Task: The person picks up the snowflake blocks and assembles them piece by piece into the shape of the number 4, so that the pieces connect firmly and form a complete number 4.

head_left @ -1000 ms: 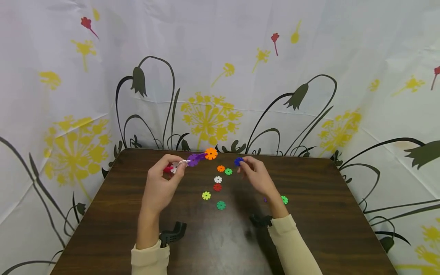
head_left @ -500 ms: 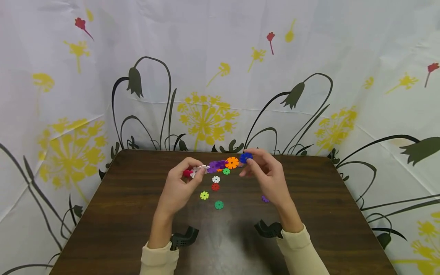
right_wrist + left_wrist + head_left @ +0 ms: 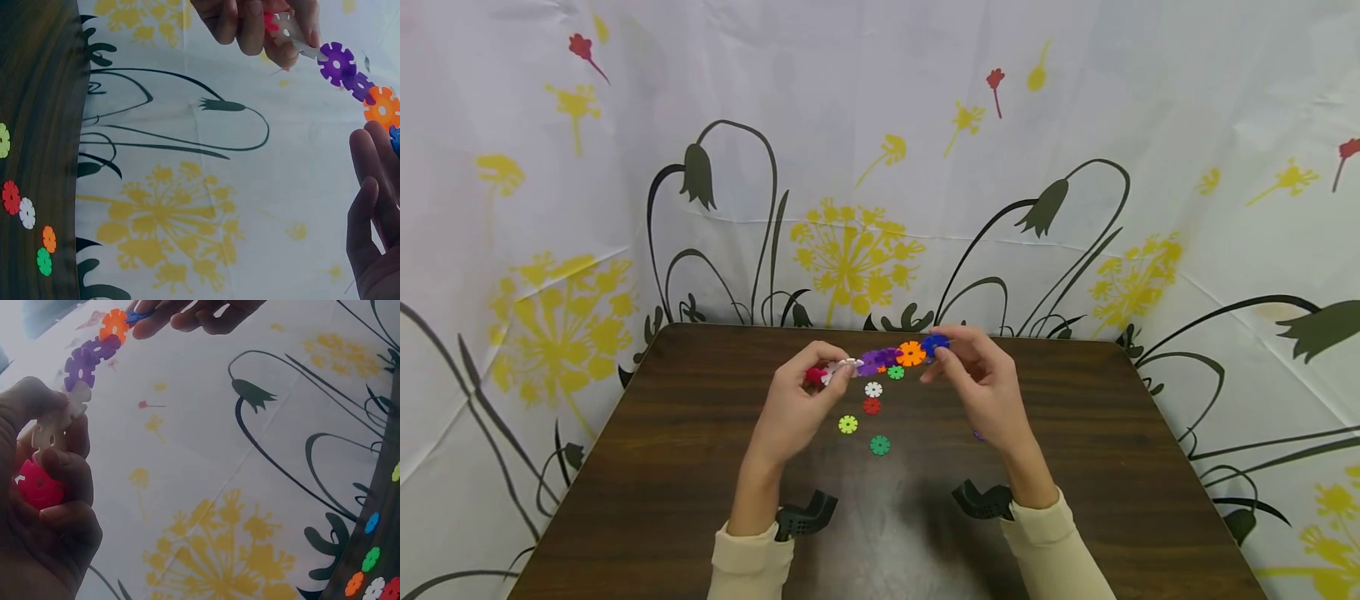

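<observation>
Disc chain [image 3: 887,357], centre frame, is held off the bench [image 3: 662,450] by the left grip [image 3: 801,407], pinched near its white discs [image 3: 849,363]. Blue disc [image 3: 936,345] is pinched by the right grip [image 3: 988,383] against the orange end disc [image 3: 911,353]; full seating can't be told. Slots are probably best lined up and pushed straight, chain supported nearer the joint. Flowered backdrop [image 3: 865,75] is hung across upper frame; dark wood bench below, loose discs [image 3: 872,406] scattered centre.
</observation>
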Tool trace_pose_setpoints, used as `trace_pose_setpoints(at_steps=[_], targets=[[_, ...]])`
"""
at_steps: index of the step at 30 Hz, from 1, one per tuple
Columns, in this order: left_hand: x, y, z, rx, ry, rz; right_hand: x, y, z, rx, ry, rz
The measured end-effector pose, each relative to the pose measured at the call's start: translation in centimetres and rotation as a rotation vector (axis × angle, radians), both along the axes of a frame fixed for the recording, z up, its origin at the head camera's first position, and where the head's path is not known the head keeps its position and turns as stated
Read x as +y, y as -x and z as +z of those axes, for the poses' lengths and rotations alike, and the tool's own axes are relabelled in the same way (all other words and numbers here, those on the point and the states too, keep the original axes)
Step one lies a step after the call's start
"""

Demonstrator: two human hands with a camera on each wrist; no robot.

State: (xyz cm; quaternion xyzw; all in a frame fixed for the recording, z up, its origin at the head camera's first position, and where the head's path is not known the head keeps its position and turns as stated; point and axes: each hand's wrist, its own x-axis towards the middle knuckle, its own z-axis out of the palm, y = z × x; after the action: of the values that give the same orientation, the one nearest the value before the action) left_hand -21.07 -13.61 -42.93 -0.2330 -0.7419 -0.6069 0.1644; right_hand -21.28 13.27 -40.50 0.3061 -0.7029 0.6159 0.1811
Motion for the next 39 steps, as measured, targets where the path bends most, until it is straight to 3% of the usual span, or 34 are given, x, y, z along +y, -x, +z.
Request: trace_pose_setpoints(at_steps=[4,10,17,25,34,39], targets=[[0.4,-0.1,0.0,-0.007,-0.021,-0.022,-0.1,-0.2,-0.1,0.030,-0.012,-0.064],[0.7,0.2,-0.2,-0.046,-0.070,-0.053,-0.7,-0.2,-0.3,0.036,0.058,-0.060],[-0.2,0.6,-0.7,-0.084,-0.071,-0.070,-1.7,0.1,-0.8,0.055,0.023,-0.122],[-0.2,1.2,-1.2,-0.155,-0.001,-0.107,-2.2,0.4,-0.8,0.031,-0.008,-0.128],[0.6,1.5,-1.5,-0.139,-0.057,-0.061,-0.4,0.5,-0.5,-0.039,-0.131,-0.105],[0.6,1.8,-1.5,-0.139,-0.114,-0.024,2.3,1.2,-1.6,-0.114,-0.185,-0.108]])
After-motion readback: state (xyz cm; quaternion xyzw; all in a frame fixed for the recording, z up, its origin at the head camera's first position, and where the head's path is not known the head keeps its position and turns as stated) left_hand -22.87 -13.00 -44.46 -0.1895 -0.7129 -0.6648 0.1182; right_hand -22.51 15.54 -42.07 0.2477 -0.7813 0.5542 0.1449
